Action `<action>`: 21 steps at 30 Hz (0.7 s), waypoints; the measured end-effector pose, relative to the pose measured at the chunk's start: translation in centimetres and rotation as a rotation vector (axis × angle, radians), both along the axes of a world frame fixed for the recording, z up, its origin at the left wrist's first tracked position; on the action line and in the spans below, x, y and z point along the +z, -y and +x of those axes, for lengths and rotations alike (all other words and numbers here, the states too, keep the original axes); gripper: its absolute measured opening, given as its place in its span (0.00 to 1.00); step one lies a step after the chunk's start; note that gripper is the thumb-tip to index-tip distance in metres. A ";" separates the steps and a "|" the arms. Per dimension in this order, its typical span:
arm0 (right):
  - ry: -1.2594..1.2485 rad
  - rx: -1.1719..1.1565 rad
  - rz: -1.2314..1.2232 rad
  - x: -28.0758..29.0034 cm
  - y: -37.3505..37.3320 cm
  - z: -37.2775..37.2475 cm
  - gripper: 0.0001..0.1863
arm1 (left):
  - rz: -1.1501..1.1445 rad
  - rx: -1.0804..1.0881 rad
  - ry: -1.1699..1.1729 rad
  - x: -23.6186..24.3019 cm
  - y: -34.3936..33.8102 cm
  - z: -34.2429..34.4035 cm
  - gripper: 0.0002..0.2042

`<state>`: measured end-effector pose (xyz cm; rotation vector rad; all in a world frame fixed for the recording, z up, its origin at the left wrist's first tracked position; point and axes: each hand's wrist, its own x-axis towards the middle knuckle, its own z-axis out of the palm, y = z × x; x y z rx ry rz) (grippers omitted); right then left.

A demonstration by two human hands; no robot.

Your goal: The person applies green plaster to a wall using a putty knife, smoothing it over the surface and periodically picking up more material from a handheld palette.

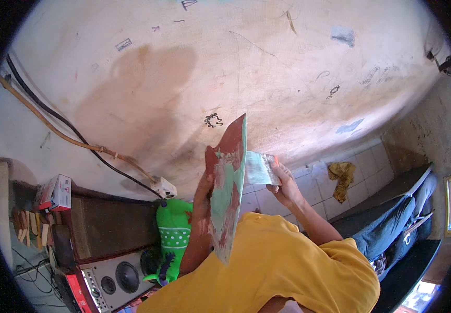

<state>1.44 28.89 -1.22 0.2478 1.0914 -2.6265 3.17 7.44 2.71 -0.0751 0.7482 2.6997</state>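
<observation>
My left hand (204, 189) grips a thin reddish-brown board (224, 193) from its left side; the board hides part of the fingers. Pale green putty is smeared over the board's face, which is tilted nearly on edge. In my right hand (287, 189) is a wide putty knife (259, 168), its flat blade streaked with pale green and grey. The blade's left end meets the board's right edge in the picture; whether they touch I cannot tell. Beyond both hands stands a scuffed whitish wall (272, 78) with drawn marks and a few grey-blue patches.
At the left, black and brown cables (74, 136) run down the wall to a white socket box (164, 188). Below it are a green dotted inflatable-looking thing (174, 229) and a speaker (126, 276). A yellowish cloth (341, 180) lies on the tiled floor; jeans (392, 224) hang at the right.
</observation>
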 end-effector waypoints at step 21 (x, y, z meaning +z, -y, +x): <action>-0.144 0.293 -0.654 4.2 -1.9 -1.9 0.19 | -0.499 -0.015 -0.110 2.0 0.2 0.0 0.22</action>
